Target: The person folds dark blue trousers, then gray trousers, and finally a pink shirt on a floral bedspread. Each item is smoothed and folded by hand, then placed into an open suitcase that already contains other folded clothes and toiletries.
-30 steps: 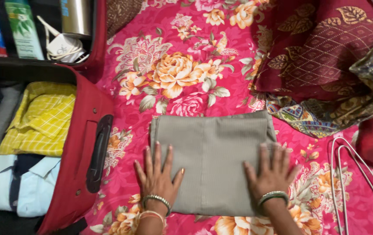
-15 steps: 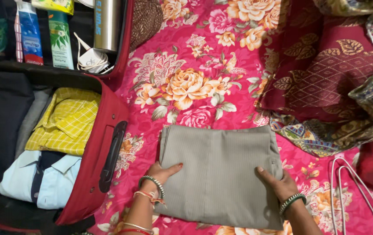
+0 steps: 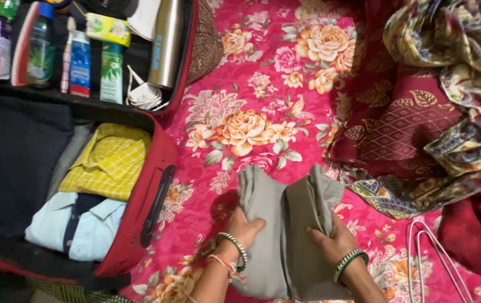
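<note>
Fingers [image 3: 250,225] of my left hand [image 3: 243,229] and right hand [image 3: 332,242] clamp folded grey ribbed-fabric garment [image 3: 281,235], its two halves raised together above pink floral bedsheet [image 3: 252,112]. Open red fabric suitcase [image 3: 139,213] lies left, yellow checked shirt [image 3: 108,161] inside. Metal wire hangers [image 3: 431,252] right.

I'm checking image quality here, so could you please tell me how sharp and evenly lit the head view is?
Head view: light is even and soft, no harsh glare; the grey cloth casts a faint shadow on the bedspread; both the left hand and right hand look slightly motion-blurred; the suitcase interior is dim at far left.
</note>
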